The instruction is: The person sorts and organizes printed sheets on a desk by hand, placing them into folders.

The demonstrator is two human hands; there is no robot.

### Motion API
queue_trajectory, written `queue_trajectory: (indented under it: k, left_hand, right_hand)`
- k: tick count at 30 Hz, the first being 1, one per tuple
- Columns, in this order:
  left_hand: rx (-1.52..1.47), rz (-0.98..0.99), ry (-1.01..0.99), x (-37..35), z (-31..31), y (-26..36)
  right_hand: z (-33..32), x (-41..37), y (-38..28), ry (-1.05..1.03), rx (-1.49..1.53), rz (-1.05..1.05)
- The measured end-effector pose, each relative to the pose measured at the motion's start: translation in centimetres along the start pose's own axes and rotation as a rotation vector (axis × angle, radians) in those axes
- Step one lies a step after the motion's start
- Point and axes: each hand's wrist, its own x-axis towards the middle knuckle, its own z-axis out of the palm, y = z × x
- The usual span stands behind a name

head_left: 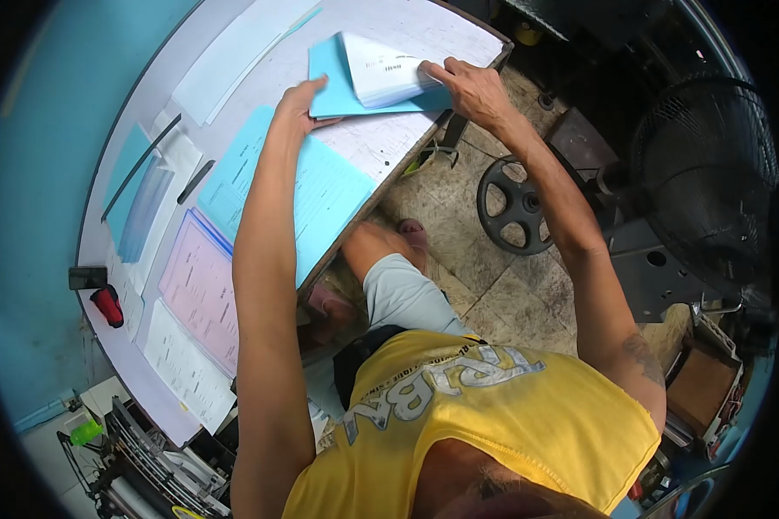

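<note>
At the far end of the table, a blue-backed pad of printed sheets [329, 69] lies near the edge. My left hand [299, 102] grips its left side, thumb on top and fingers at the underside. White printed pages [379, 73] are curled up from the blue backing, and my right hand [476, 93] pinches their right corner between thumb and fingers. Below my left hand, a large stack of light blue printed forms [325, 190] is spread, partly covered by my left forearm.
Pink forms [201, 285] and white forms [182, 359] lie on the white table [368, 147]. A black strip [196, 182], a red-and-black object [106, 307] and more blue paper [130, 186] sit leftward. A black handwheel [515, 206] and a fan [705, 173] stand at right.
</note>
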Motion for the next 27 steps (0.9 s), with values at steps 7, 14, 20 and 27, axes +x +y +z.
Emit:
queue_trajectory:
  k: [7,14,20,27]
  left_hand:
    - [1.133,0.654,0.361,-2.6,2.4,-2.0]
    - [1.031,0.625,0.336,-0.6,1.9,-0.6]
    - [1.817,0.563,0.311,-0.2,6.9,-1.0]
    - [1.113,0.595,0.46,-0.1,1.9,3.4]
  right_hand:
    - [1.1,4.0,6.3,-0.208,1.257,0.725]
    - [0.6,3.8,-0.2,0.064,-0.015,0.166]
    - [4.9,4.7,-2.0,0.218,-0.48,0.04]
    - [1.3,7.8,3.6,0.207,0.349,0.219]
